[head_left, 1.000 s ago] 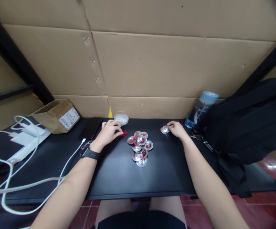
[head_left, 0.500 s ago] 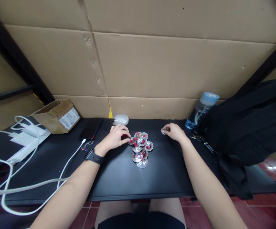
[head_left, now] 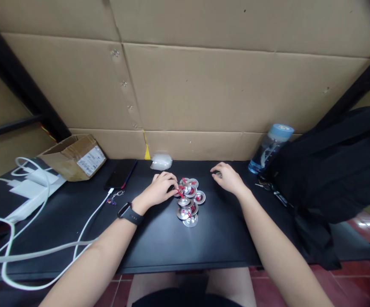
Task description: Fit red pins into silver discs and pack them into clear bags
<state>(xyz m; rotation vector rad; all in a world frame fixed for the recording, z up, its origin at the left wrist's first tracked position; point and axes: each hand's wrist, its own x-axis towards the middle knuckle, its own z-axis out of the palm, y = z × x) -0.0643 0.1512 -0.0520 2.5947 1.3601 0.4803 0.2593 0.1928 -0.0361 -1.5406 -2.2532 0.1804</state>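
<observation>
The left hand (head_left: 159, 189) reaches in at the left side of a pile of silvery metal discs (head_left: 189, 202), its thumb and forefinger on the back-left disc of the group; whether they pinch it cannot be told. The right hand (head_left: 231, 179), well apart from the left, curves low over the black table (head_left: 223, 230) nearer the back edge than the front; a bit of one metal disc (head_left: 218, 174) shows beneath its fingers, and its grip cannot be made out. The left wrist wears a dark watch (head_left: 130, 212).

The pile lies between the hands, around the middle of the table, the discs overlapping with red cords (head_left: 184, 181) among them. Behind it, by the back edge, sits a clear plastic packet (head_left: 161, 162). Left of that, a dark phone (head_left: 120, 174) lies near the same edge, with a keychain (head_left: 111, 201) in front.

Toward the back left corner stands an open cardboard box (head_left: 73, 157), beside white cables (head_left: 48, 187). Toward the back right corner, a blue-lidded bottle (head_left: 270, 147) stands next to a black bag (head_left: 332, 166) spread along the right end. Cardboard panels (head_left: 204, 85) rise behind the back edge.
</observation>
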